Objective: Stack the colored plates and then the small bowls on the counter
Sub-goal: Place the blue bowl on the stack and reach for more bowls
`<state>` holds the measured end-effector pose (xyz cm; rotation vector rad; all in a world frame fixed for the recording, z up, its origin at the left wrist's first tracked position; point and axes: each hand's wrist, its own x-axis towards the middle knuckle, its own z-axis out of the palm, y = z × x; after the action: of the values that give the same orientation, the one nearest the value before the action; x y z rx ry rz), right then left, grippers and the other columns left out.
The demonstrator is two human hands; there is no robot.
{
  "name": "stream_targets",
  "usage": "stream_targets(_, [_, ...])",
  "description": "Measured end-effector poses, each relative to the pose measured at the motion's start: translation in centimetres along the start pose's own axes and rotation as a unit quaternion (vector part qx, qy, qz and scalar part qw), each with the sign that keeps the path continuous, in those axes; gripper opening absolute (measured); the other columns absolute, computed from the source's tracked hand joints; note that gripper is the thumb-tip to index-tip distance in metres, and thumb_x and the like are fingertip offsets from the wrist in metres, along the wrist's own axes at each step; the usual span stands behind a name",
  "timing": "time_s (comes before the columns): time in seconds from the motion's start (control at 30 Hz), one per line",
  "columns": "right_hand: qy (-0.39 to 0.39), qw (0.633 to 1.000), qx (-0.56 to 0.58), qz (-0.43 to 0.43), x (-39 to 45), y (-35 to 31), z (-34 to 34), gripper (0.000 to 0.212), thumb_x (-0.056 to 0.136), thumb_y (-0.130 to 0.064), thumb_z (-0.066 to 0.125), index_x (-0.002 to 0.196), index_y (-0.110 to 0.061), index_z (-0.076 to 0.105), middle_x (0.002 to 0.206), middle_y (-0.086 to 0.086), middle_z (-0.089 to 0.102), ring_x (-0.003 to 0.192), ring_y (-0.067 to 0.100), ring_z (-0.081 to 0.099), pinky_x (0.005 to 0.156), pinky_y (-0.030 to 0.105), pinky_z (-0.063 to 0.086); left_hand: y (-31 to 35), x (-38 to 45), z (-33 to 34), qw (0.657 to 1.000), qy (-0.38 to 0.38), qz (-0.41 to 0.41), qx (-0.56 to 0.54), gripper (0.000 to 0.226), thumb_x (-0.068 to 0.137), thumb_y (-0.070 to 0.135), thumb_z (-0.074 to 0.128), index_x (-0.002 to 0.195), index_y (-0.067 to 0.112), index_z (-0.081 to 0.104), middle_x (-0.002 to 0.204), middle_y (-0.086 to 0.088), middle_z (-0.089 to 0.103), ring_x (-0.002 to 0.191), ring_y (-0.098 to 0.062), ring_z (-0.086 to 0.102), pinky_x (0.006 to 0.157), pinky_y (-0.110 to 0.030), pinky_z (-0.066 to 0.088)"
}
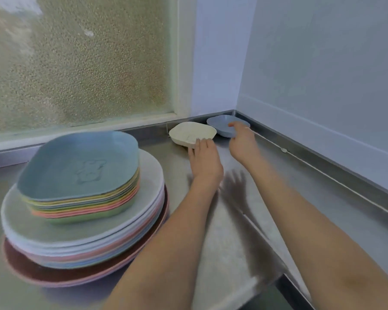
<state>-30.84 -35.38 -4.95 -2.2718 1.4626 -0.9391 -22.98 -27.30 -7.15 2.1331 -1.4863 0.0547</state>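
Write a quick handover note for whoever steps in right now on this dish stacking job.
Left hand: fingers on the near rim of the small cream bowl; grip not clear.
Right hand: fingers on the rim of the small blue bowl in the back corner of the steel counter.
Done: rounded-square coloured plates stacked on the round plates.
Left: stack the two bowls, now side by side.

No readable text, label, brand, number or sign appeared anywhere. The top blue plate (78, 166), at left centre of the frame, bore only a faint embossed figure in its middle, too blurred to read.
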Motion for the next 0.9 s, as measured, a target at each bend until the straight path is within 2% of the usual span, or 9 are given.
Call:
stream_targets(0.1, [-0.032,0.997,-0.075,-0.005,2.7,1.3,2.0,0.054,0.086,-0.002,0.042,0.139,-0.013,0.034,0.137,0.016,0.045,0.124,0.035,0.042,0.099,0.045,0.039,-0.4,2.3,2.3,0.998,-0.034,-0.012,0.056,0.062,0.091,0.009,0.044,0.146,0.005,0.017,0.156,-0.012,0.02,0.147,-0.023,0.009,0.118,-0.042,0.008])
stream_targets(0.17, [-0.045,0.992,-0.121,-0.007,4.1,1.9,3.2,0.052,0.089,-0.005,0.042,0.139,-0.012,0.032,0.138,0.015,0.043,0.128,0.032,0.037,0.101,0.045,0.033,-0.5,3.3,3.3,0.996,-0.035,-0.026,0.079,0.059,0.094,0.012,0.039,0.147,0.005,0.015,0.156,-0.012,0.02,0.147,-0.023,0.009,0.117,-0.045,0.005])
stream_targets(0.23, [-0.066,0.986,-0.152,0.003,5.1,2.4,4.5,0.049,0.091,-0.007,0.042,0.139,-0.011,0.032,0.141,0.012,0.04,0.135,0.028,0.028,0.106,0.05,0.026,-0.6,3.8,3.8,0.995,-0.009,-0.018,0.096,0.05,0.094,0.008,0.038,0.142,0.005,0.027,0.147,-0.011,0.037,0.141,-0.025,0.024,0.116,-0.049,0.003])
stream_targets(0.3, [-0.075,0.983,-0.169,0.009,5.5,2.8,5.5,0.044,0.091,-0.007,0.043,0.135,-0.01,0.037,0.14,0.012,0.043,0.135,0.027,0.026,0.108,0.054,0.022,-0.9,3.8,3.7,0.993,0.026,0.009,0.113,0.036,0.092,0.003,0.037,0.127,0.007,0.044,0.128,-0.009,0.053,0.126,-0.027,0.042,0.117,-0.05,0.002])
stream_targets(0.4, [-0.015,0.985,-0.172,-0.005,4.9,3.1,6.1,0.031,0.088,-0.004,0.045,0.117,-0.011,0.05,0.123,0.014,0.055,0.121,0.031,0.041,0.098,0.048,0.032,-1.4,3.7,3.2,0.991,0.033,0.037,0.125,0.03,0.092,0.003,0.035,0.116,0.006,0.053,0.12,-0.012,0.056,0.119,-0.031,0.046,0.117,-0.044,0.01])
stream_targets(0.53, [0.031,0.99,-0.141,0.003,2.7,2.4,4.6,0.029,0.089,-0.001,0.04,0.109,-0.012,0.057,0.113,0.017,0.059,0.109,0.035,0.05,0.085,0.044,0.039,-1.4,1.9,2.1,0.989,0.014,0.058,0.137,0.028,0.093,0.003,0.035,0.113,0.005,0.054,0.122,-0.014,0.054,0.117,-0.033,0.046,0.104,-0.039,0.028])
stream_targets(0.63, [0.031,0.992,-0.12,0.029,0.1,1.7,3.4,0.025,0.09,-0.002,0.041,0.105,-0.011,0.06,0.11,0.018,0.06,0.106,0.036,0.051,0.082,0.042,0.039,-1.3,-0.4,0.8,0.989,0.009,0.061,0.137,0.027,0.093,0.004,0.038,0.115,0.007,0.054,0.124,-0.012,0.053,0.118,-0.031,0.046,0.095,-0.039,0.035])
stream_targets(0.77, [0.02,0.994,-0.104,0.037,-3.9,1.0,1.6,0.023,0.086,0.0,0.044,0.094,-0.014,0.062,0.104,0.015,0.061,0.099,0.036,0.053,0.08,0.041,0.039,-1.1,-4.2,-1.2,0.988,-0.004,0.077,0.137,0.028,0.094,0.004,0.036,0.116,0.006,0.053,0.125,-0.012,0.052,0.119,-0.03,0.044,0.091,-0.039,0.037])
stream_targets(0.9, [-0.023,0.995,-0.085,0.045,-7.7,0.8,-1.0,0.027,0.079,0.005,0.045,0.081,-0.02,0.055,0.098,0.012,0.062,0.094,0.035,0.056,0.078,0.04,0.044,-0.9,-8.9,-2.9,0.984,-0.016,0.116,0.133,0.027,0.092,0.002,0.037,0.115,0.006,0.051,0.123,-0.012,0.052,0.117,-0.03,0.045,0.088,-0.038,0.039])
